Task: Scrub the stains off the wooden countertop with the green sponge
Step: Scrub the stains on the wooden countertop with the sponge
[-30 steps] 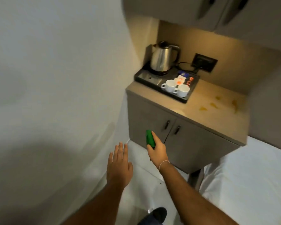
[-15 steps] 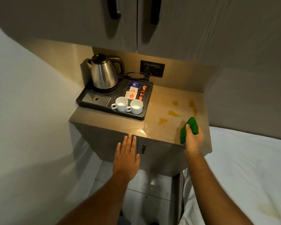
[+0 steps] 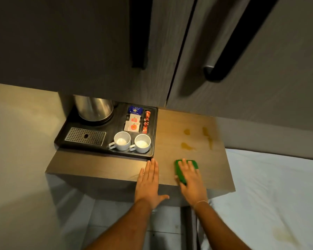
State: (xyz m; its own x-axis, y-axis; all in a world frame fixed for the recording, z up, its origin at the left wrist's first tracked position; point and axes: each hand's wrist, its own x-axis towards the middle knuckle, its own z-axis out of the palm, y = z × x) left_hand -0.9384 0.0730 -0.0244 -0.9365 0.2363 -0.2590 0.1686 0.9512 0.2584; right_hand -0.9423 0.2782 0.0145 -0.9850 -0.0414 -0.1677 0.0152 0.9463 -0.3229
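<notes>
The green sponge lies flat on the wooden countertop near its front edge, with my right hand pressed on top of it, fingers spread over it. Yellow-brown stains mark the wood just beyond the sponge, with more stains toward the right edge. My left hand rests flat and open on the counter's front edge, left of the sponge, fingertips near the tray's corner.
A black tray fills the counter's left half, holding a steel kettle, two white cups and sachets. Dark upper cabinets with black handles hang close overhead. A white bed lies to the right.
I have come closer to the counter. My right hand has brought the sponge down flat onto the wood. My left hand has moved up onto the counter's front edge.
</notes>
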